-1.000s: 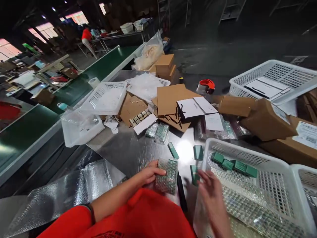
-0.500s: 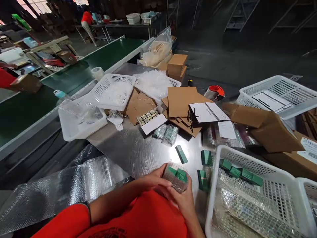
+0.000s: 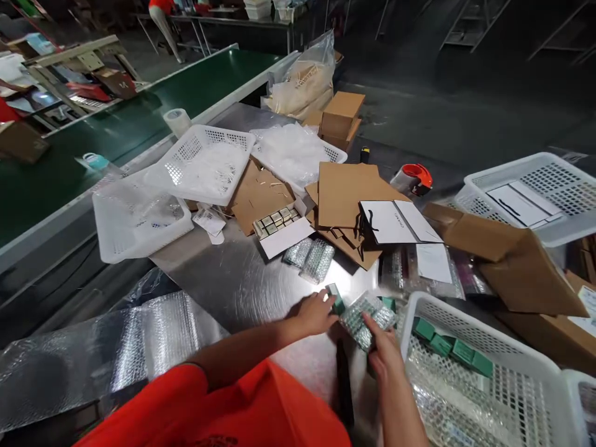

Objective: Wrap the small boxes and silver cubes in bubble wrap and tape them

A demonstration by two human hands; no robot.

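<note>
At the near edge of the brushed-steel desk (image 3: 233,279), the left hand (image 3: 313,314) has its grip half-closed on a small green rectangular box (image 3: 337,300), while the right hand (image 3: 384,351) pinches a silver bubble-wrap pouch (image 3: 366,321). Just beyond, a white perforated plastic basket (image 3: 447,316) holds more green boxes (image 3: 440,345).
</note>
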